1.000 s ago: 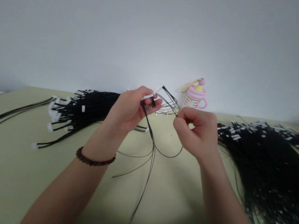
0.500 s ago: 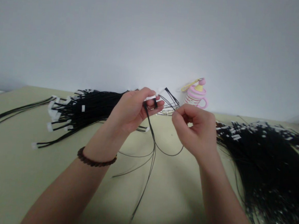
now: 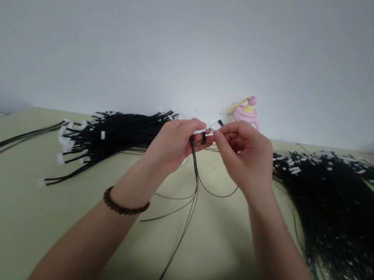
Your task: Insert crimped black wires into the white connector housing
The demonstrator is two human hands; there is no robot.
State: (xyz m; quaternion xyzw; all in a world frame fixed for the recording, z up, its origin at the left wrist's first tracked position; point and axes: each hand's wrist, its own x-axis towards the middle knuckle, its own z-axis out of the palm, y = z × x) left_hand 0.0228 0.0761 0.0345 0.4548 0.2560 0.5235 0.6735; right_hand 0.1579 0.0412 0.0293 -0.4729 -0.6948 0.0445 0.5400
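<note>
My left hand [image 3: 176,145] is closed around a white connector [image 3: 199,132] at the end of a black wire harness [image 3: 195,162]. Loose wires from it hang below the fingers and spread over the table. My right hand [image 3: 245,154] pinches a thin black wire [image 3: 212,130] between thumb and index finger, right beside the connector. A second white piece with a black band [image 3: 220,123] shows just past the right fingertips. The wire's exact contact with the connector is too small to make out.
A pile of black harnesses with white connectors [image 3: 120,129] lies at the left. A large heap of black wires [image 3: 339,202] covers the right side. Behind my right hand stands a pink cup-shaped trinket [image 3: 245,114] against the wall [image 3: 148,47]. The table [image 3: 15,213] is pale green.
My right hand has moved in close to the left fingertips, bringing the wire to the connector. My left hand has shifted slightly right and down with the harness.
</note>
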